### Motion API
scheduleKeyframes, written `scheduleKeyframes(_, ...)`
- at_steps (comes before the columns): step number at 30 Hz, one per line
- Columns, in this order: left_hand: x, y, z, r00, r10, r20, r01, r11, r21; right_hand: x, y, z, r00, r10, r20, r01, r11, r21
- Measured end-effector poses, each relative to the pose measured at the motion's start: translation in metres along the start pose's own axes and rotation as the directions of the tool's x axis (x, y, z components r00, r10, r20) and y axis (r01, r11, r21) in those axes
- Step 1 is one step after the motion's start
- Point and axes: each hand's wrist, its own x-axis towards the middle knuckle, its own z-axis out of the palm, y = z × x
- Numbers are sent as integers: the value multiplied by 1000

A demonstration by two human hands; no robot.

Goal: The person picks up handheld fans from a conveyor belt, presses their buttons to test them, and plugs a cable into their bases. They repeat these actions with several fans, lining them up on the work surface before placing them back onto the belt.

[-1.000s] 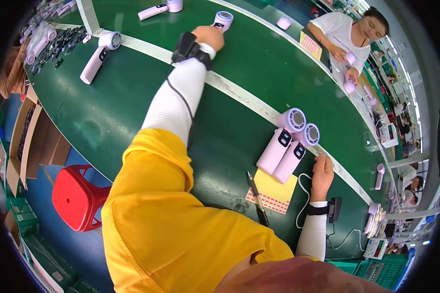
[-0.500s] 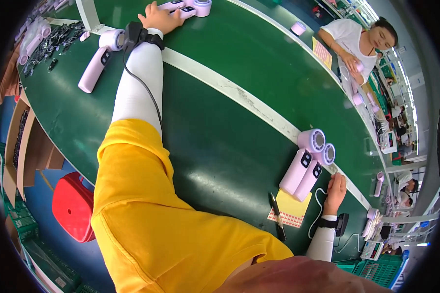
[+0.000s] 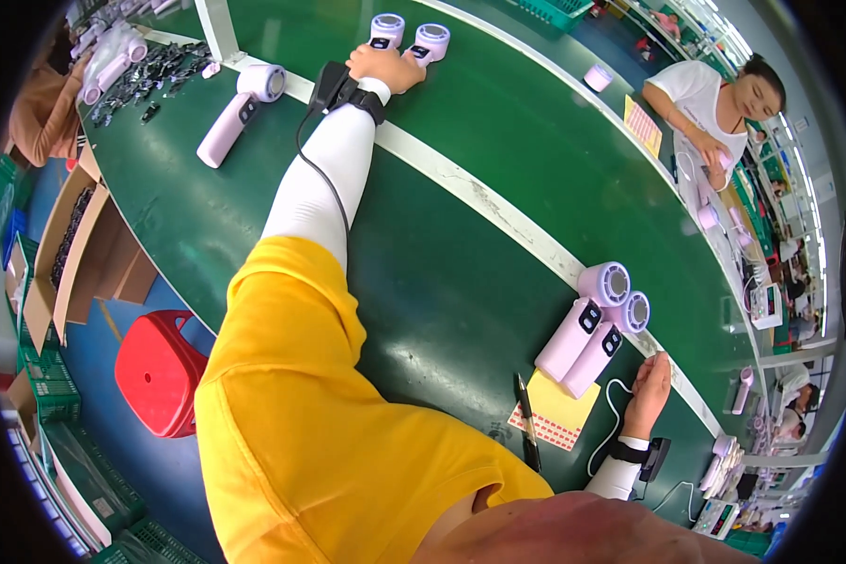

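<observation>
1. Stretching the left hand (image 3: 385, 69) across the green worktop (image 3: 442, 254), bent over the handles of two pink handheld fans (image 3: 432, 38); cannot tell from behind whether gripping.
2. Resting the right hand (image 3: 647, 395), loosely curled, beside a white cable (image 3: 614, 414); cannot tell whether holding anything.
3. Seeing two more pink handheld fans (image 3: 562, 340) lying side by side near the right hand, apparently paired for easy reach, handle ends at a yellow label sheet (image 3: 566, 400).
4. Seeing a black pen (image 3: 525, 404) crossing the sheet's left edge, probably to be handy.
5. Counting five fans nearby: two by each hand, one lone fan (image 3: 224, 132) at left; also one pen, one sheet.
</observation>
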Motion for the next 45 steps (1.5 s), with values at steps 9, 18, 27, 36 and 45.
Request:
scheduleKeyframes(9,-129,35,-97,808,409,-424,-574,707,-412,-20,-34,-10,911,-412,-9,399,889,-226)
scheduleKeyframes(18,-304,87,-185,536,650,-538,-753,81,-653,-82,-77,45,729,-534,429,646,744,-173)
scheduleKeyframes(27,-323,69,-192,563,813,150,204,39,-978,-78,-41,11,902,-79,424,-148,866,478)
scheduleKeyframes(36,-288,35,-158,629,688,363,585,-112,-803,-82,-22,-26,918,26,396,-221,862,456)
scheduleKeyframes(45,-306,35,-159,550,700,454,769,-214,-602,-79,-17,-22,894,88,440,-277,879,389)
